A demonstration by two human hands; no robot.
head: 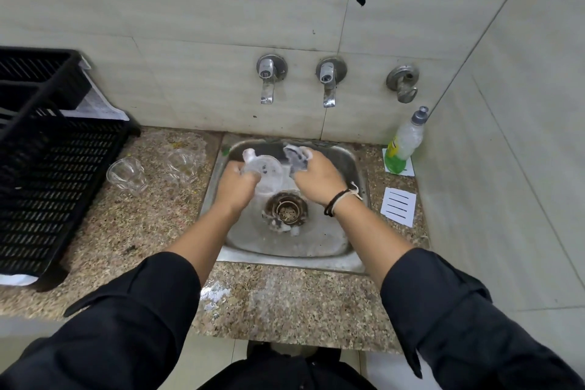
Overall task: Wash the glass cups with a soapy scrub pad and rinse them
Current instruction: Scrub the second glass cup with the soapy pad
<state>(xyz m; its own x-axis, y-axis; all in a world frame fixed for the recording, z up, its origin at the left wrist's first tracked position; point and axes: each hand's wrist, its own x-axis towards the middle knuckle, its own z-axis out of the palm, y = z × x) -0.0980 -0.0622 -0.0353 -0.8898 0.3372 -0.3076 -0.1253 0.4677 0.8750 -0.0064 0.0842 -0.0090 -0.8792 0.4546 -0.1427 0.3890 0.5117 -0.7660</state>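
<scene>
Over the counter, by the tiled wall: I stand watching a person wash up at a small steel basin.
Countertop [133, 231]: speckled stone, wet, with a patch of foam near the front edge.
Dish rack [47, 168]: black plastic, at the far left of the counter.
Sink [354, 161]: steel, suds gathered around the drain; two taps [297, 79] on the wall above, no water visibly running.
Soap bottle [405, 142]: on the counter to the right of the sink, green liquid low inside.
Waiting cups [126, 174]: at least two clear glass cups lie on the counter between rack and sink, well apart from the hands.
Left hand [235, 182]: fingers curled around the cup in hand [266, 172], held over the sink with its mouth tilted towards the pad.
Right hand [316, 177]: clamped on the scrub pad [296, 158], grey and foamy, just beside the cup's rim; whether it touches I cannot tell.
Handling, as I judge it: the glass looks light, stiff and breakable, and the soap will make it slippery. Best gripped around the body with the whole hand, not pinched at the thin rim.
Stage: scrubbing, I'd say; rinsing not yet done.
</scene>
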